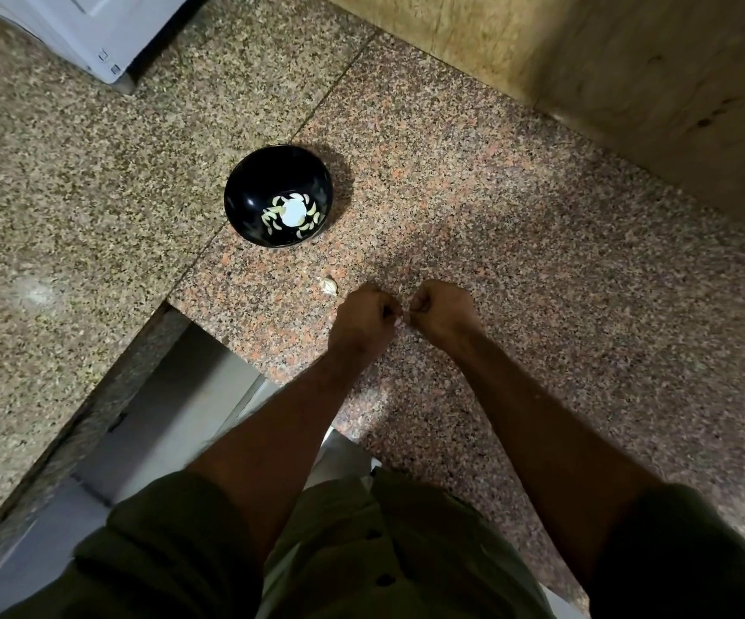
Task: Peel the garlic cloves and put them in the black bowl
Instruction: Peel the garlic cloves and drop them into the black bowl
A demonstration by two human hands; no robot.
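- Head view:
- While both hands work close together over the speckled pink-and-grey granite worktop (518, 225), the left hand (364, 312) and the right hand (442, 306) have their fingers curled inward, knuckles up, nearly touching at the fingertips.
- Something small and pale shows in the gap between them, probably a small pale garlic clove (399, 318) being peeled; too small and hidden to say which hand pinches it or how.
- One unpeeled, papery whitish garlic clove (329, 285) lies on the worktop just beside the left hand, between it and the bowl.
- Glossy round black bowl (245, 194) sits farther out and to the left, apart from the hands; pale peeled cloves (272, 214) ring a white glare spot on its bottom.
- Handling, judged: cloves are light, firm, small. Dry skin is thin, brittle and tears in flakes; a bared clove is likely slick and a bit sticky, so it may squirt out of a tight pinch.
- Best hold, judged: pinch the clove across its flat sides, start the skin at the blunt root end with a thumbnail.
- Bowl looks light and smooth; dropped cloves could bounce, so release low over the rim.
- Olive-green short-sleeved buttoned shirt (361, 551) fills the lower frame.
- Writing, brands, labels: none legible anywhere.
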